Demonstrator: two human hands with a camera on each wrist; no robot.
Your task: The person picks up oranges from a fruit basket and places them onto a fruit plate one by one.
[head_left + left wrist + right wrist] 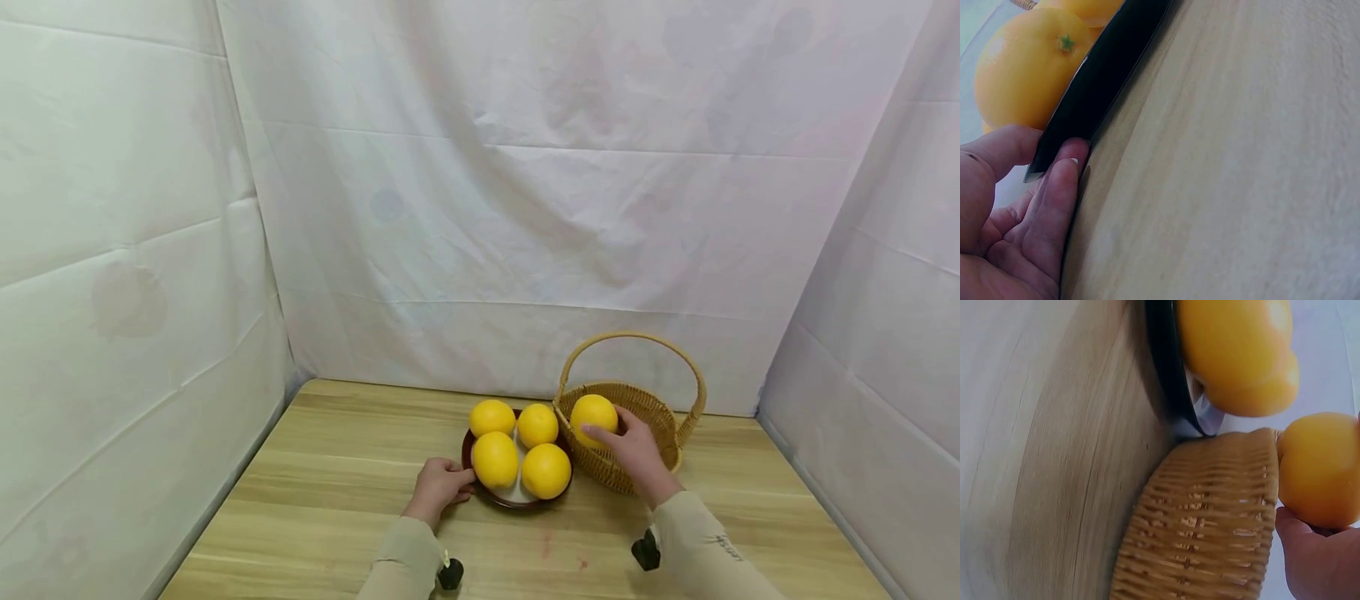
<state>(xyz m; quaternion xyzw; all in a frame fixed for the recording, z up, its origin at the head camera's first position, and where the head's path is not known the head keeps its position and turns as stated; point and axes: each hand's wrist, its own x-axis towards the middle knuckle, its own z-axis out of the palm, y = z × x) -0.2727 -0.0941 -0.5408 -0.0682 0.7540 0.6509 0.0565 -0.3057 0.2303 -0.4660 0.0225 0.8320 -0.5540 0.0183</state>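
Observation:
My left hand (438, 487) pinches the near-left rim of a dark-rimmed plate (513, 504), its thumb on top and fingers under the edge in the left wrist view. Several oranges sit on this plate, among them a front-left orange (495, 460) and a front-right orange (546, 472). With thumb and fingers, my right hand (641, 454) grips another orange (592, 412) at the left rim of a wicker basket (609, 475). In the right wrist view the held orange (1319, 469) is level with the basket's rim. Part of the basket's inside is hidden by the hand.
The basket's tall arched handle (633, 335) rises above its opening. Plate and basket stand close side by side on the wooden table (337, 467). White cloth (487, 250) hangs behind and along both sides.

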